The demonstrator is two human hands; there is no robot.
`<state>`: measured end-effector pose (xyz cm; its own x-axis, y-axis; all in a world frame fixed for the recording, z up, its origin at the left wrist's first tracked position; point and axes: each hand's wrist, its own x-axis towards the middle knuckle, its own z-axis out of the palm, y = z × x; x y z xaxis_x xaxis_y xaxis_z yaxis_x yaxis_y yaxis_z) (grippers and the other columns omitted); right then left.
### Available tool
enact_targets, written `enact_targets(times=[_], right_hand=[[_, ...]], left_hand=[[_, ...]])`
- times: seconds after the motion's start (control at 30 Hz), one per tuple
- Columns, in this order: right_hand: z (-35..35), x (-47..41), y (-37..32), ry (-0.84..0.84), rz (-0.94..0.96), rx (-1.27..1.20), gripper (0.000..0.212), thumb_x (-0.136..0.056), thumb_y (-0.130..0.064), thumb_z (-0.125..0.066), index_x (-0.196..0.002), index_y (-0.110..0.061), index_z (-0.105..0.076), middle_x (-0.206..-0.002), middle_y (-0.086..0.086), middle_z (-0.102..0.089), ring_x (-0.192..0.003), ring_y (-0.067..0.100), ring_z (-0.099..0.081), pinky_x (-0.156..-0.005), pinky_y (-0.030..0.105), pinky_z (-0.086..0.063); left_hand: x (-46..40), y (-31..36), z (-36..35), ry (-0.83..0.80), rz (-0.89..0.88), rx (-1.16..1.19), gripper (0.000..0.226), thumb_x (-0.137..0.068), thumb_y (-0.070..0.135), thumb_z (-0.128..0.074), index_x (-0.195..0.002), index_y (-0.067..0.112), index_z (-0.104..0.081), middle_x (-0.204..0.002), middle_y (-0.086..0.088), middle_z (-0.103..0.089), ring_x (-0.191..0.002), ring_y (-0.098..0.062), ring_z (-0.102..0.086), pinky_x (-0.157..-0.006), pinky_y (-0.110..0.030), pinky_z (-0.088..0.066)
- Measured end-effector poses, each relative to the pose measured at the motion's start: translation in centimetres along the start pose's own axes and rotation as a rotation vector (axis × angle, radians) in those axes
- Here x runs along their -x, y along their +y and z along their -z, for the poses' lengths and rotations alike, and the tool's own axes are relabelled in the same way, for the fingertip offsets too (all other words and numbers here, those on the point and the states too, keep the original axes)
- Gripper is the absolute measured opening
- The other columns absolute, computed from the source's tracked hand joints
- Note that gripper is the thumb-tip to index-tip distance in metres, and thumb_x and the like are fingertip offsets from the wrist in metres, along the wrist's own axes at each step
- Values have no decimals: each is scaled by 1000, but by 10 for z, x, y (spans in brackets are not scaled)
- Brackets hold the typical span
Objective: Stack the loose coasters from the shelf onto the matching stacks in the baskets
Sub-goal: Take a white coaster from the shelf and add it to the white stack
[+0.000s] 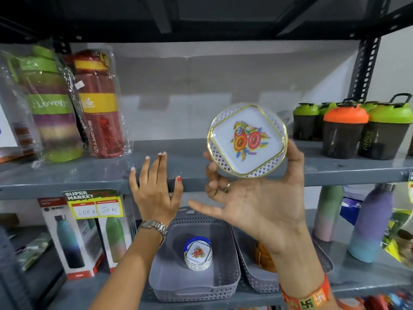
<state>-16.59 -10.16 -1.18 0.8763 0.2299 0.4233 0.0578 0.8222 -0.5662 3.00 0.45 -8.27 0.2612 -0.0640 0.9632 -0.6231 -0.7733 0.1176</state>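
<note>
In the head view, the right hand (259,202) holds a round white coaster (247,139) in the air, in front of the upper shelf (89,175). The coaster has a lattice edge, a thin gold rim and a coloured flower print in a square middle field. The thumb and the fingertips press on its lower rim from two sides, and its printed face is turned toward the camera. The left hand (154,189) is empty, with the fingers spread, and it rests on the front edge of the upper shelf, to the left of the coaster.

Below the coaster, on the lower shelf, stands a grey basket (194,285). Inside it there is a small stack of coasters (197,256) with the same flower print, and something blue shows behind the top of this stack. Just to the right of this basket is a second basket (252,280), with an orange stack (264,257) mostly hidden behind the right wrist.

The coaster looks thin, stiff and light, probably of hard plastic. Its smooth rim may slip, and the lattice edge could crack if it falls. A hold on two opposite sides of the rim seems the safest, so that it can be laid flat on the matching stack.
</note>
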Motion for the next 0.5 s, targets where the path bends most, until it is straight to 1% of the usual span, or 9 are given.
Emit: enact_targets(times=[0.03, 0.07, 0.13, 0.2, 0.27, 0.33, 0.4, 0.43, 0.5], right_hand=[[8, 3, 4, 53, -9, 55, 99, -64, -77, -46, -132, -4, -49, -100, 17, -57, -88, 26, -53, -109, 58, -29], [22, 8, 11, 127, -16, 79, 94, -62, -76, -49, -126, -8, -55, -99, 14, -59, -85, 24, -54, -108, 57, -31], [40, 19, 29, 222, -61, 20, 88, -62, -75, -51, -117, -8, -60, -97, 15, -60, -82, 25, -54, -104, 55, -38], [57, 26, 49, 390, -152, -25, 85, -63, -74, -52, -112, -5, -64, -95, 18, -57, -81, 25, -51, -95, 52, -48], [82, 28, 65, 567, -216, -88, 80, -64, -69, -55, -105, -2, -69, -93, 21, -58, -81, 25, -50, -84, 52, -54], [108, 27, 78, 718, -247, -171, 74, -64, -62, -58, -102, 1, -70, -99, 24, -59, -82, 28, -54, -76, 56, -57], [134, 23, 88, 843, -252, -246, 67, -65, -54, -61, -102, 2, -66, -108, 26, -57, -87, 33, -57, -74, 60, -55], [146, 20, 93, 896, -253, -272, 64, -64, -49, -62, -100, 4, -63, -109, 27, -57, -89, 36, -57, -72, 60, -54], [166, 13, 101, 982, -243, -311, 57, -63, -40, -62, -94, 8, -60, -102, 29, -58, -87, 42, -55, -63, 59, -54]], left_hand=[[0, 0, -1, 6, -3, 0, 63, -96, 49, -19, -133, 8, -50, -127, -8, -59, -124, -28, -48, -109, -47, -21], [1, 0, -1, 11, -5, 4, 63, -96, 49, -20, -134, 8, -50, -128, -8, -58, -124, -28, -48, -109, -47, -21], [2, -1, -2, 24, -16, 3, 61, -95, 47, -25, -134, 8, -50, -130, -7, -57, -125, -28, -48, -109, -48, -21], [2, -1, -3, 37, -27, -9, 58, -92, 43, -31, -133, 7, -50, -130, -7, -57, -125, -28, -48, -108, -49, -22], [2, -1, -4, 55, -31, -15, 56, -91, 41, -35, -133, 8, -51, -129, -6, -58, -125, -27, -48, -108, -48, -22], [2, -1, -4, 63, -31, -19, 55, -91, 41, -36, -132, 8, -51, -129, -5, -58, -125, -27, -48, -109, -48, -22], [3, -2, -5, 69, -29, -22, 55, -91, 41, -36, -132, 9, -52, -129, -4, -58, -125, -26, -48, -109, -46, -21], [3, -2, -5, 71, -28, -23, 55, -90, 41, -36, -132, 9, -52, -129, -4, -58, -125, -26, -48, -109, -46, -20], [3, -2, -5, 77, -32, -27, 55, -90, 41, -37, -132, 9, -52, -129, -5, -59, -125, -27, -49, -109, -46, -20]])
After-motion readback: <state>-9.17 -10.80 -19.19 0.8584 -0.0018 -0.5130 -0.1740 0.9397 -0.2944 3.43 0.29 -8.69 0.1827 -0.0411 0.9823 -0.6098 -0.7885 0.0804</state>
